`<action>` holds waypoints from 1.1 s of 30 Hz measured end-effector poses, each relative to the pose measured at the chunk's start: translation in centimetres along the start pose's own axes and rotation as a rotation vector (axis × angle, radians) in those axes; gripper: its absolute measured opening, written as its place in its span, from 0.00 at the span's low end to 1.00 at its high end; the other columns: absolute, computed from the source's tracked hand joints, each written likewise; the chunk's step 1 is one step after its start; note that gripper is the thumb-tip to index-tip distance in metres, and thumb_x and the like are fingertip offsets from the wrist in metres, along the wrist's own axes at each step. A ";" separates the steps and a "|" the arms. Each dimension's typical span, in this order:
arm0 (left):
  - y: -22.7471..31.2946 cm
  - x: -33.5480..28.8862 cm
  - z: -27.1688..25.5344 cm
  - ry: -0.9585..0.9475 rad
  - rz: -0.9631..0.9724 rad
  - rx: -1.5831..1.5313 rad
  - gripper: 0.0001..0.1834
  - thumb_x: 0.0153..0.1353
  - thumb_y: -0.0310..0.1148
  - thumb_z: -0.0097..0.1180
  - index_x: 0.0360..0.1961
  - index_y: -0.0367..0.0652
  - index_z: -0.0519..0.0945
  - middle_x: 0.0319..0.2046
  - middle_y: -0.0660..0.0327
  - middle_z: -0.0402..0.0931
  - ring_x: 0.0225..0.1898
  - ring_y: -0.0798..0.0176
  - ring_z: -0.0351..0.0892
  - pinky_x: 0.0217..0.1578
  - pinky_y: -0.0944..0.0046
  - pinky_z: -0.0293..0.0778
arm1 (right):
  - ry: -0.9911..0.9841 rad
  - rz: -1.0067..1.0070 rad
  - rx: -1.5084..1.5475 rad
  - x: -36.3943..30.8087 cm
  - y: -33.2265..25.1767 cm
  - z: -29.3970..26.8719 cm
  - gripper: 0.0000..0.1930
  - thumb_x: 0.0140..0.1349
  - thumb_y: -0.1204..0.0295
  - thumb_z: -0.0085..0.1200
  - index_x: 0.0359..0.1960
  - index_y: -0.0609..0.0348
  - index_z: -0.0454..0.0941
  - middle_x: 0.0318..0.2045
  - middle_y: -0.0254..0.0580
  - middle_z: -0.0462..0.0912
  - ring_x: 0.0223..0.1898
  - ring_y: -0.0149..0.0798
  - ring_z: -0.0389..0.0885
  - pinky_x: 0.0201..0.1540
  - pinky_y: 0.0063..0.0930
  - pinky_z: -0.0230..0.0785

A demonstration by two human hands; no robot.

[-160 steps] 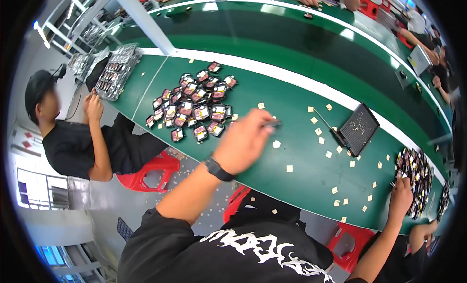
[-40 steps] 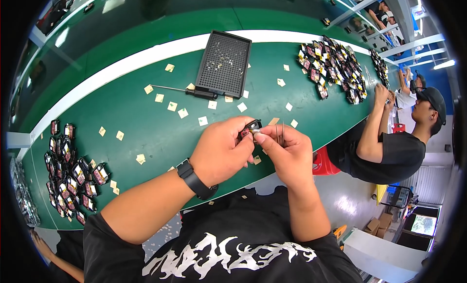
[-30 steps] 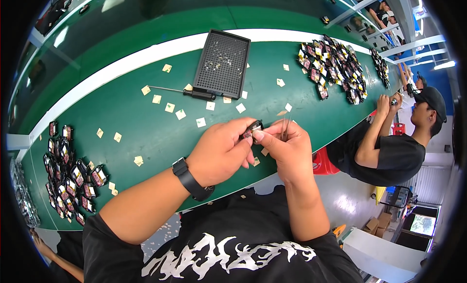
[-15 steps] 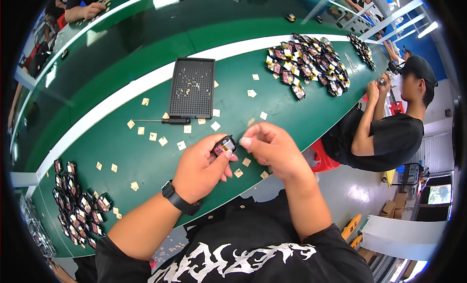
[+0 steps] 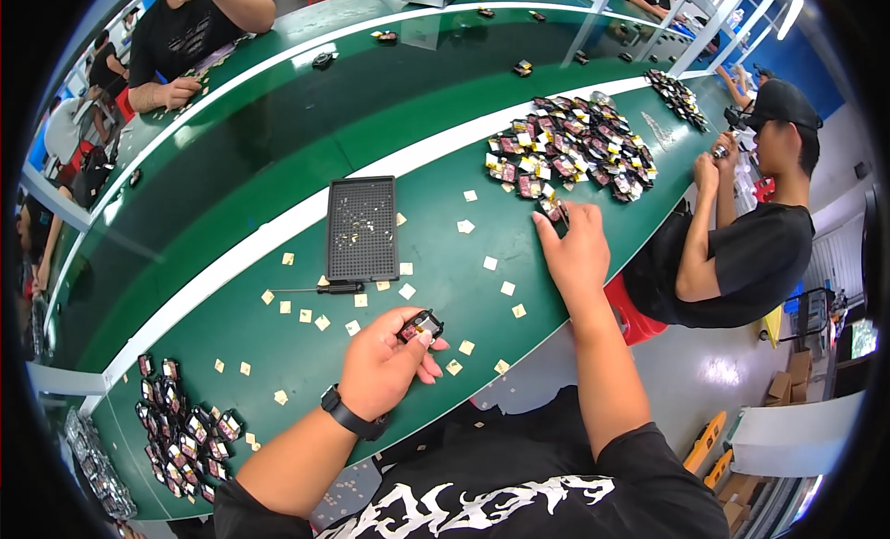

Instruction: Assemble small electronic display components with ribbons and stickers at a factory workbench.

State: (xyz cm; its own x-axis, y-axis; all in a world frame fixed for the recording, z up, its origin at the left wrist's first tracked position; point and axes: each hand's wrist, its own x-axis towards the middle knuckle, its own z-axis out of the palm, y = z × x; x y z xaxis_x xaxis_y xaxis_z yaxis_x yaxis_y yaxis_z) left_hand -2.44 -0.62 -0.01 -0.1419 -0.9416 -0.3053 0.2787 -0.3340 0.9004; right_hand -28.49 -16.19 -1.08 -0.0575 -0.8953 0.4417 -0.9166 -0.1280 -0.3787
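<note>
Black gadget, judged mid-work, clamped in left hand, on near side of tray. Right hand placed at large gadget pile, right of tray; grip closure cannot be told. Small gadget pile seen left of tray; finished pile not identifiable.

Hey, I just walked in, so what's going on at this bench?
A person's left hand holds a small black device over the green table. The right hand is stretched out to a similar device at the near edge of the large pile; whether it grips it is unclear. A black tray and a screwdriver lie between that pile and a smaller pile.
</note>
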 end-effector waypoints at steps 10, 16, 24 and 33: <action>0.6 1.1 -1.2 -0.089 0.016 -0.135 0.25 0.64 0.22 0.47 0.63 0.28 0.67 0.47 0.40 0.82 0.31 0.63 0.85 0.30 0.68 0.82 | -0.066 -0.056 0.233 0.7 1.6 -0.3 0.17 0.52 0.68 0.72 0.40 0.62 0.84 0.38 0.43 0.82 0.39 0.44 0.82 0.45 0.33 0.74; 0.1 0.9 -1.7 -0.137 0.045 -0.197 0.28 0.62 0.21 0.46 0.65 0.28 0.67 0.48 0.39 0.81 0.32 0.62 0.85 0.30 0.66 0.82 | -0.111 -0.015 0.262 0.5 1.0 -0.1 0.14 0.55 0.70 0.72 0.39 0.62 0.83 0.40 0.40 0.82 0.37 0.38 0.80 0.42 0.29 0.72; 0.5 0.4 -1.2 -0.133 0.025 -0.115 0.28 0.62 0.16 0.41 0.65 0.30 0.68 0.49 0.44 0.81 0.34 0.65 0.84 0.34 0.67 0.81 | -0.075 -0.136 0.245 0.5 1.7 0.7 0.13 0.56 0.70 0.71 0.37 0.63 0.81 0.47 0.47 0.83 0.44 0.44 0.83 0.47 0.31 0.74; 0.3 0.3 -1.0 -0.104 0.008 -0.065 0.29 0.61 0.16 0.39 0.65 0.29 0.68 0.49 0.41 0.81 0.34 0.65 0.84 0.33 0.68 0.81 | -0.092 -0.129 0.301 0.6 1.7 1.1 0.11 0.56 0.72 0.72 0.33 0.64 0.82 0.46 0.45 0.84 0.37 0.34 0.81 0.39 0.25 0.73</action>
State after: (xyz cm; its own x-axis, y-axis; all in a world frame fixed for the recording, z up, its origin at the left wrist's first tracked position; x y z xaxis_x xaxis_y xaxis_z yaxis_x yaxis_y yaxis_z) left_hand -1.41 -1.05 -0.12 -0.2359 -0.9360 -0.2614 0.3411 -0.3316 0.8796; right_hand -29.65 -17.37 -2.37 0.0996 -0.8968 0.4311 -0.7555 -0.3501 -0.5538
